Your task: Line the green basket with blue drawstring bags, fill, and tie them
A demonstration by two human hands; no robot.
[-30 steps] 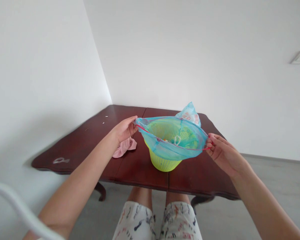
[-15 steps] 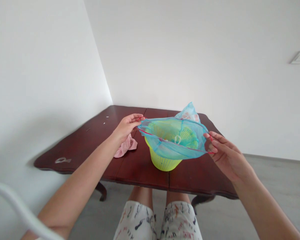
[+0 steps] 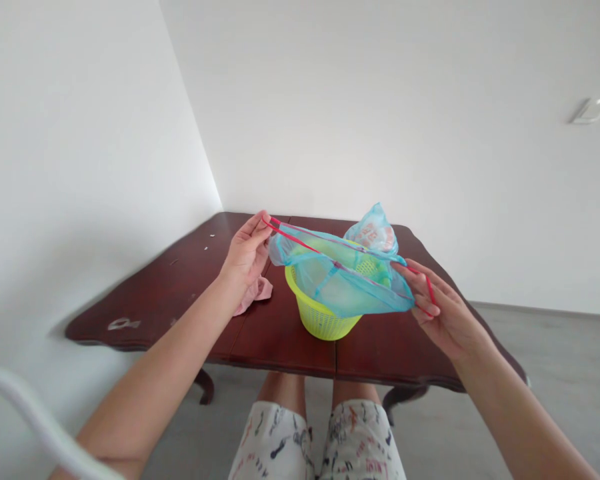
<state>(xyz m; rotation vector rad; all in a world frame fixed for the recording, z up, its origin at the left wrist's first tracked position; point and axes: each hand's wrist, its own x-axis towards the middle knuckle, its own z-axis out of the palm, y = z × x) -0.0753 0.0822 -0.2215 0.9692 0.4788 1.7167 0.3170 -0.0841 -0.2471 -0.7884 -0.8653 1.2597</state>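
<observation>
A thin blue drawstring trash bag (image 3: 365,297) stretches between my hands, its mouth partly drawn together. My left hand (image 3: 247,247) pinches the red drawstring at the bag's left end. At the right end, my right hand (image 3: 443,310) has its fingers closed on the red drawstring, which loops out over them. The bag hangs in and over a yellow-green plastic basket (image 3: 325,320) with small holes, covering part of its rim. What lies inside the basket is hidden by the bag.
The basket stands on a dark red wooden table (image 3: 280,340) with a wavy edge. Behind it sits another blue bag (image 3: 374,230) with red print. A pink cloth (image 3: 255,295) lies left of the basket. White walls (image 3: 330,113) border the table's left and far sides.
My left hand has risen slightly and moved left, pulling out more red drawstring. The wide-open bag mouth has narrowed, and its edges now lie closer together.
</observation>
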